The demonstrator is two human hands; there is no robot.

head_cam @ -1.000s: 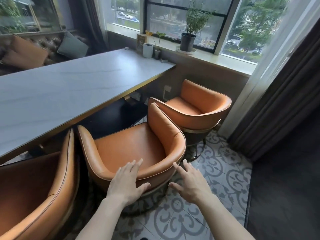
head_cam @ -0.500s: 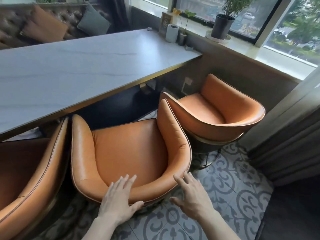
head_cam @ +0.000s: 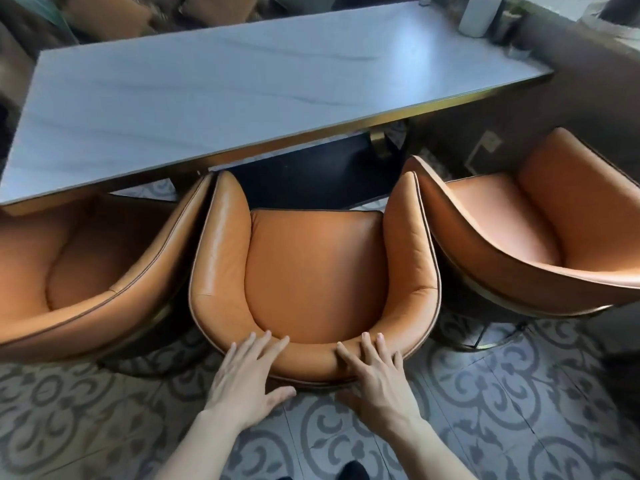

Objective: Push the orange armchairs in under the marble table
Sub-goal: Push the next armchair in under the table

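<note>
The middle armchair [head_cam: 311, 271] is a round tub shape in smooth orange leather with thin dark piping along its rim, and its seat cushion shows fine wrinkles. It stands in front of the marble table [head_cam: 242, 84], with the tips of its two arms near the table edge but the seat still outside it. The table top is pale grey-white stone with faint dark veins, glossy, and has a brass-coloured band along its edge. The left hand [head_cam: 246, 375] lies flat on the curved top of the backrest of this chair, fingers spread and straight, the thumb hanging below the rim; it grips nothing. The right hand [head_cam: 375, 374] lies in the same way just beside it on the backrest, open and spread, thumb under the rim. To the left of the middle chair, touching its arm, is a second orange armchair [head_cam: 86, 271], partly under the table edge. To the right stands a third armchair [head_cam: 526, 230], turned at an angle, its arm against the middle one. The floor [head_cam: 519, 410] is of grey tiles with curled ornaments. At the far right end of the table is a white cylinder [head_cam: 479, 10]; no writing can be read.
</note>
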